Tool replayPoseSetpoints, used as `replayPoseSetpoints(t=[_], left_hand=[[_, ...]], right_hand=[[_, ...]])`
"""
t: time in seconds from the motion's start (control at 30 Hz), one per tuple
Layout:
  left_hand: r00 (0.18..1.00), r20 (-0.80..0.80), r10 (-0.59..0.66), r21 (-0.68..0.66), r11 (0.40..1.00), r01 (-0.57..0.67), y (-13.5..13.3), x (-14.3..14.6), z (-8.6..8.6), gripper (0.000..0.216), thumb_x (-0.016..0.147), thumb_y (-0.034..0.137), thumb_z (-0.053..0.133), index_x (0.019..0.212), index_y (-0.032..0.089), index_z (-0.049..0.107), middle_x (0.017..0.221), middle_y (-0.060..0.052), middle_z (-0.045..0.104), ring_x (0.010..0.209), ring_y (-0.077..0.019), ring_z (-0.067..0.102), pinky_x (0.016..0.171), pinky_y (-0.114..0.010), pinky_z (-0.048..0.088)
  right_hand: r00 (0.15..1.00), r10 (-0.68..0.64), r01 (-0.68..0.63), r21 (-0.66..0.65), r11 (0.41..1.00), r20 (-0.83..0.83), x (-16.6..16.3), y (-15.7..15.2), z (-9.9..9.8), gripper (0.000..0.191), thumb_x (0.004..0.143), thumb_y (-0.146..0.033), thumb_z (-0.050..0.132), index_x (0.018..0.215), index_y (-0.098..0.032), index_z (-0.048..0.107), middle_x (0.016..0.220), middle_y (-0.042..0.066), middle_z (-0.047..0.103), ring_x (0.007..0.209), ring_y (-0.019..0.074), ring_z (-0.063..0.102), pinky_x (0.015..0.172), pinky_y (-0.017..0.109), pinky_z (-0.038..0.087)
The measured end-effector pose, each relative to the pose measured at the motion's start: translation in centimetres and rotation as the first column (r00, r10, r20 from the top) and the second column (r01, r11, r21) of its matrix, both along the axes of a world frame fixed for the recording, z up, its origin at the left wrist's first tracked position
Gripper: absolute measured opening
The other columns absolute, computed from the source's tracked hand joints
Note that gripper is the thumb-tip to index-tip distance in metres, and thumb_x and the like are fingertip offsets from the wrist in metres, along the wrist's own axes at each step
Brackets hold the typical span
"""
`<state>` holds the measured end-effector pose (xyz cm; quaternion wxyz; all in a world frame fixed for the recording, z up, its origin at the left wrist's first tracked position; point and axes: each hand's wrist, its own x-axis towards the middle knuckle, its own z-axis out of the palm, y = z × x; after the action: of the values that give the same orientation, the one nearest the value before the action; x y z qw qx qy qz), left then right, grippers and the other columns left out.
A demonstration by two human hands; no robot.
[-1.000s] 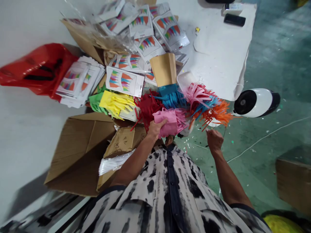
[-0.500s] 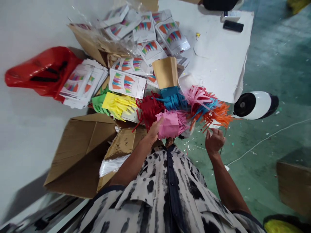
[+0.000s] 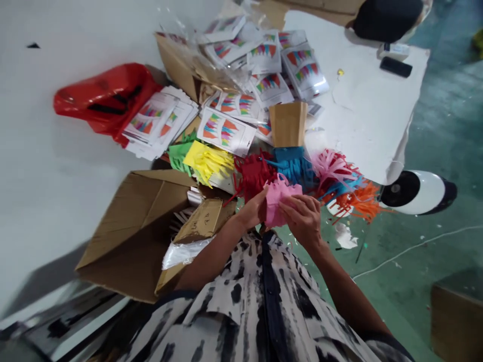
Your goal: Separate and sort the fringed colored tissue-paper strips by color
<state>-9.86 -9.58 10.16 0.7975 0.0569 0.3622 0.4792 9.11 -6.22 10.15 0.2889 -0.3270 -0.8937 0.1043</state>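
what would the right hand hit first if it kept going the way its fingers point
The right hand grips the pink fringed paper, so that comes first; beyond it, probably the left hand, though depth is unclear.

A green floor (image 3: 433, 301), speckled with paper scraps, lay to the right; a plain white surface (image 3: 49, 166) filled the left. A white sheet (image 3: 370, 115) was spread at far right, a thin cable (image 3: 418, 246) crossing nearer.

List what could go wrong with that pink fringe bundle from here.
1. Both the left hand and right hand pinch the pink fringe bundle; its thin strips could tear.
2. The red fringe pile lies close beside it, so strands might tangle.
3. Loose strips may drop among the scraps on the green floor.
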Motion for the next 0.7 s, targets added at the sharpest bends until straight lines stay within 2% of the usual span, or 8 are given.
replayPoseSetpoints(t=[0.13,0.23,0.33,0.43,0.5,0.57,0.63,0.7], left_hand=[[0.998,0.043,-0.039,0.073,0.997,0.036,-0.9,-2.3,2.3,0.068,0.07,0.073,0.083,0.103,0.014,0.078,0.101,-0.016,0.079,0.101,-0.0333,0.075,0.085,-0.04,0.059],[0.999,-0.021,-0.033,0.151,0.988,0.035,-1.5,-4.5,4.5,0.067,0.057,0.057,0.098,0.106,0.015,0.078,0.1,-0.015,0.079,0.097,-0.0331,0.076,0.08,-0.036,0.059],[0.995,-0.096,0.009,0.166,0.986,0.007,-2.1,-7.4,6.5,0.069,0.053,0.044,0.102,0.111,0.016,0.077,0.103,-0.016,0.079,0.097,-0.034,0.076,0.08,-0.037,0.06],[0.976,-0.19,0.107,0.127,0.988,-0.084,-2.9,-10.9,7.6,0.063,0.054,0.038,0.102,0.108,0.016,0.078,0.103,-0.015,0.079,0.094,-0.0335,0.077,0.079,-0.038,0.063],[0.949,-0.264,0.172,0.111,0.983,-0.148,-3.3,-13.5,7.5,0.059,0.055,0.034,0.101,0.106,0.015,0.079,0.102,-0.015,0.079,0.089,-0.0318,0.077,0.078,-0.039,0.064],[0.906,-0.346,0.244,0.104,0.97,-0.222,-3.2,-16.1,6.8,0.056,0.055,0.03,0.1,0.104,0.014,0.079,0.101,-0.013,0.079,0.086,-0.0297,0.077,0.077,-0.038,0.065],[0.846,-0.435,0.309,0.097,0.95,-0.298,-2.6,-18.6,5.6,0.055,0.056,0.028,0.099,0.105,0.014,0.079,0.1,-0.013,0.08,0.086,-0.0288,0.077,0.077,-0.037,0.065],[0.79,-0.519,0.325,0.098,0.941,-0.323,-1.1,-20.7,4.0,0.054,0.058,0.027,0.098,0.106,0.014,0.078,0.097,-0.012,0.08,0.087,-0.0289,0.076,0.076,-0.037,0.064]], right_hand=[[0.996,0.063,-0.066,-0.053,0.996,-0.057,-1.6,0.7,4.4,0.019,0.093,-0.022,0.075,0.108,-0.034,0.079,0.108,-0.001,0.082,0.106,0.0217,0.07,0.1,0.043,0.049],[0.987,0.068,-0.082,-0.091,0.992,-0.147,-3.9,1.0,7.1,0.021,0.092,-0.02,0.076,0.108,-0.033,0.078,0.105,0.0,0.081,0.103,0.0221,0.071,0.095,0.043,0.054],[0.97,0.079,-0.106,-0.109,0.988,-0.23,-6.7,1.2,8.9,0.023,0.092,-0.019,0.075,0.109,-0.034,0.077,0.105,0.001,0.081,0.102,0.0233,0.073,0.093,0.045,0.058],[0.944,0.068,-0.113,-0.122,0.986,-0.324,-9.6,1.5,9.7,0.019,0.092,-0.02,0.074,0.106,-0.033,0.076,0.103,0.002,0.081,0.099,0.0244,0.074,0.091,0.046,0.06],[0.904,0.022,-0.094,-0.149,0.984,-0.426,-11.4,1.8,9.9,0.014,0.093,-0.018,0.073,0.1,-0.03,0.075,0.097,0.002,0.08,0.096,0.024,0.075,0.089,0.046,0.061],[0.838,-0.085,-0.028,-0.199,0.98,-0.539,-12.6,2.3,9.8,0.007,0.094,-0.02,0.072,0.094,-0.026,0.074,0.091,0.003,0.078,0.092,0.0237,0.075,0.085,0.045,0.061],[0.738,-0.232,0.089,-0.25,0.964,-0.633,-13.1,3.1,9.6,0.004,0.094,-0.026,0.072,0.092,-0.023,0.074,0.087,0.004,0.076,0.087,0.0236,0.074,0.082,0.045,0.06],[0.618,-0.347,0.244,-0.248,0.938,-0.705,-12.6,4.3,9.6,0.012,0.094,-0.034,0.073,0.091,-0.022,0.076,0.082,0.004,0.072,0.081,0.0231,0.072,0.079,0.045,0.059]])
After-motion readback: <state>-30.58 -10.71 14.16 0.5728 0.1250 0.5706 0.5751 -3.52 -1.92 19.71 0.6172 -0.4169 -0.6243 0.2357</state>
